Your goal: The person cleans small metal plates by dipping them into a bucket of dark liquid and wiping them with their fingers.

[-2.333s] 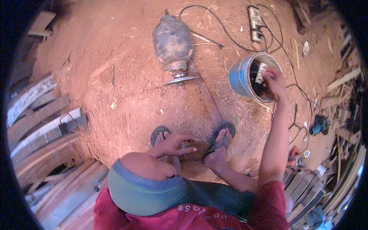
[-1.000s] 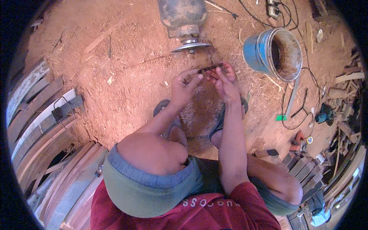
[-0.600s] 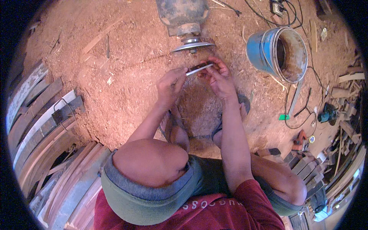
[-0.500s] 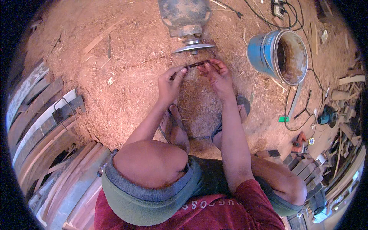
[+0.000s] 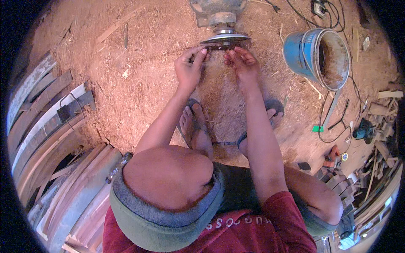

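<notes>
Motor (image 5: 218, 12) up top centre, disc (image 5: 225, 38) at its lower end, bar (image 5: 218, 47) just below; bucket (image 5: 298, 54) over upper right, planks (image 5: 78, 181) stacked lower left.

Reddish-brown floor (image 5: 139, 109) strewn with shavings (image 5: 125, 74), motor (image 5: 217, 12), blue bucket (image 5: 295, 55) to its right, power strip (image 5: 318, 8), green scrap (image 5: 317, 128)

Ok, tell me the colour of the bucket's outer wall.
Blue: the bucket's outer wall shows best in the head view, the only one here.
</notes>
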Available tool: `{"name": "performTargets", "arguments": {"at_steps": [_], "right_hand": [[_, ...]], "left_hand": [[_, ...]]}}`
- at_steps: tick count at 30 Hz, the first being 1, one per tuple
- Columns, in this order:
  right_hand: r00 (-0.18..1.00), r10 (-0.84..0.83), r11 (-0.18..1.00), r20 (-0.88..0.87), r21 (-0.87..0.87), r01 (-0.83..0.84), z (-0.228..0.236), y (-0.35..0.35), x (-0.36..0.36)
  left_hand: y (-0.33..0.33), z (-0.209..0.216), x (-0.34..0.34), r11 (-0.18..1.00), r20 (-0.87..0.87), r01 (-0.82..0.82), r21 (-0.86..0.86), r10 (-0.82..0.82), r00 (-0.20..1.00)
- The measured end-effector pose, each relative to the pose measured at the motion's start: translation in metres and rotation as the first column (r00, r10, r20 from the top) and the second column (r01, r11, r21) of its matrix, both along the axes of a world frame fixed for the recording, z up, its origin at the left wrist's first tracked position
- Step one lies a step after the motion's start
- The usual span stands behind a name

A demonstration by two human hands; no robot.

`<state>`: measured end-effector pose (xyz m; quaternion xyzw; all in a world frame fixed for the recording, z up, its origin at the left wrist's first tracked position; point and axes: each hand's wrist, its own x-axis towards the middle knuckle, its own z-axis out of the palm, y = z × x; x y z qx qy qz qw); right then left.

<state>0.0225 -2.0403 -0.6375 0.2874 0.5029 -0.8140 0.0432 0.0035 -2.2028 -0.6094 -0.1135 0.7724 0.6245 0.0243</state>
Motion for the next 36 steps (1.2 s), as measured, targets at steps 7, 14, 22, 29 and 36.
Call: {"name": "performTargets", "arguments": {"at_steps": [7,14,22,29,36], "right_hand": [[0.996,-0.082,0.981,-0.019,-0.18,0.077,-0.005,-0.007,-0.002],[0.996,-0.088,0.958,-0.034,-0.276,0.076,-0.004,-0.007,-0.002],[0.993,-0.107,0.949,-0.052,-0.302,0.086,-0.007,-0.008,-0.002],[0.991,-0.123,0.95,-0.046,-0.294,0.104,-0.009,-0.009,-0.004],[0.99,-0.131,0.939,-0.053,-0.327,0.106,-0.012,-0.009,-0.004]], "left_hand": [[0.002,-0.005,-0.001,0.983,0.05,-0.079,0.166,0.071,0.996],[0.004,-0.002,-0.002,0.979,0.059,-0.076,0.19,0.066,0.996],[0.004,-0.014,-0.002,0.977,0.048,-0.091,0.191,0.084,0.995],[0.004,-0.009,-0.003,0.983,0.035,-0.077,0.168,0.072,0.997],[0.004,-0.012,-0.004,0.97,0.073,-0.092,0.225,0.077,0.994]]}}
